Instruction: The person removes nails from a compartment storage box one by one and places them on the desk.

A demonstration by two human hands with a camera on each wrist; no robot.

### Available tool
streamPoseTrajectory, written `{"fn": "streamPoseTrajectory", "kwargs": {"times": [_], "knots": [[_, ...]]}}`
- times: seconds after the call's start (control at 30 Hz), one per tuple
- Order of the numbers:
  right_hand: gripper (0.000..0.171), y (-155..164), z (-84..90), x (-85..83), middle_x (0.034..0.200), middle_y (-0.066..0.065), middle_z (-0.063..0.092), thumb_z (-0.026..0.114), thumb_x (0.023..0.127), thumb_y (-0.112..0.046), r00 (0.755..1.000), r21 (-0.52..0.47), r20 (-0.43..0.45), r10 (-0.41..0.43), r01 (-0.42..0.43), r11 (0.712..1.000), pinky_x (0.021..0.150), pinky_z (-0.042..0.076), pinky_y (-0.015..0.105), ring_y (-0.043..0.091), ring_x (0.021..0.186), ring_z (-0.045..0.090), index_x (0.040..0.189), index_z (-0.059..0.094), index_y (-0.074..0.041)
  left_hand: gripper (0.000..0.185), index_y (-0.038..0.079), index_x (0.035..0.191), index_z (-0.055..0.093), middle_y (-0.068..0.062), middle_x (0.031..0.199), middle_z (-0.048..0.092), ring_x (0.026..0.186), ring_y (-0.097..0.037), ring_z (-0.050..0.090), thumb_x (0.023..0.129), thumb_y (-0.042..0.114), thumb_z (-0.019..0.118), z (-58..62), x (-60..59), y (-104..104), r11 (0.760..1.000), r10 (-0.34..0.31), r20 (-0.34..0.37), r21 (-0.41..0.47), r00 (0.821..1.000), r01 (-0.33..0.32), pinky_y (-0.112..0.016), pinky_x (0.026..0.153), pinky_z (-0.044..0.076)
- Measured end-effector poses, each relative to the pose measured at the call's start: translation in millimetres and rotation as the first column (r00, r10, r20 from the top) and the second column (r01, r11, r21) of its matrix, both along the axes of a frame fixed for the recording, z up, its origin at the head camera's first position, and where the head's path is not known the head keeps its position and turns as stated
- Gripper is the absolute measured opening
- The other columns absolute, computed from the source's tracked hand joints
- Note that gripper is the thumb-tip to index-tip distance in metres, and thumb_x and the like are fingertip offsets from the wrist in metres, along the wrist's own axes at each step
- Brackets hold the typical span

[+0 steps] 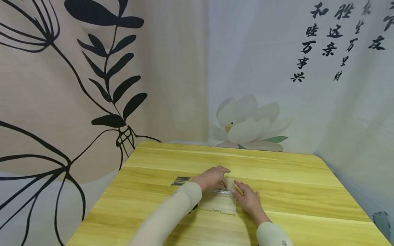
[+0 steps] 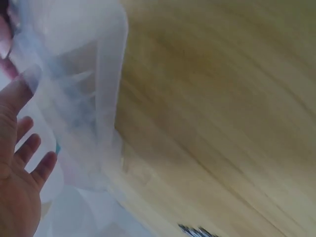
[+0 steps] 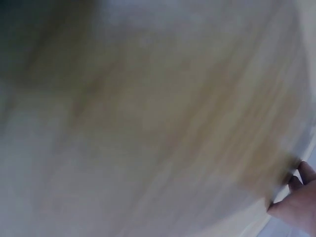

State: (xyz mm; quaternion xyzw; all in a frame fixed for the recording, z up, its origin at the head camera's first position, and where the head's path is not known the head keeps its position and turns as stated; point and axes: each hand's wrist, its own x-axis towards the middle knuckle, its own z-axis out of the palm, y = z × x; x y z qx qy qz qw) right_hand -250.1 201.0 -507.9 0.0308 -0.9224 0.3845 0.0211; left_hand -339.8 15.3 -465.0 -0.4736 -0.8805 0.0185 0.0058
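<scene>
A clear plastic box (image 1: 218,202) lies on the wooden table with a raised ridge across its middle. The left hand (image 1: 212,178) reaches over its far part, with some fingers stretched out and one digit pointing down. In the left wrist view, a fingertip of the left hand (image 2: 19,173) meets the cloudy plastic (image 2: 106,74) while other fingers are spread below. Whether it pinches something small is hidden. At the box's right side, the right hand (image 1: 248,199) holds the edge between thumb and fingers. The right wrist view is blurred; the right hand (image 3: 296,200) is at its edge.
Several thin dark metal rods, perhaps nails (image 1: 180,181), lie side by side left of the box. A small dark object (image 1: 193,208) is partly hidden by the left sleeve. Patterned curtains (image 1: 172,68) hang behind the table (image 1: 292,184).
</scene>
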Motion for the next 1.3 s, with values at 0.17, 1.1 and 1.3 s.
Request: {"fn": "streamPoseTrajectory", "kwargs": {"times": [0.17,1.1,1.3], "knots": [[0.050,-3.5,3.4,-0.3,0.148,0.024,0.043,0.056,0.102,-0.030,1.000,0.000,-0.003,0.003,-0.003,1.000,0.106,0.002,0.076,0.049,0.141,0.028,0.147,0.049,-0.009,0.016,0.032,0.103,0.080,0.002,0.138,0.056,0.129,-0.013,0.047,0.089,0.031,0.073,-5.7,1.1,5.2,0.999,-0.045,-0.096,-0.035,0.994,0.041,-0.027,0.101,0.044],[0.050,-3.9,6.4,1.7,0.151,0.025,0.038,0.054,0.103,-0.030,0.999,0.023,0.051,-0.015,0.013,1.000,0.110,0.000,0.071,0.048,0.142,0.024,0.149,0.047,-0.012,0.011,0.017,0.084,0.076,0.010,0.082,0.064,0.070,-0.007,0.057,0.094,0.015,0.070,-1.4,3.3,-161.5,0.880,0.322,0.347,0.233,0.881,-0.414,-0.032,0.068,0.051],[0.049,-2.3,5.4,2.7,0.150,0.025,0.039,0.054,0.103,-0.030,0.999,0.047,0.041,-0.009,0.007,0.999,0.110,0.002,0.071,0.049,0.142,0.025,0.148,0.048,-0.011,0.008,0.020,0.083,0.075,0.008,0.085,0.060,0.075,-0.009,0.055,0.090,0.016,0.075,-14.1,10.3,-182.6,0.860,0.358,0.342,0.242,0.869,-0.450,-0.032,0.068,0.050]]}}
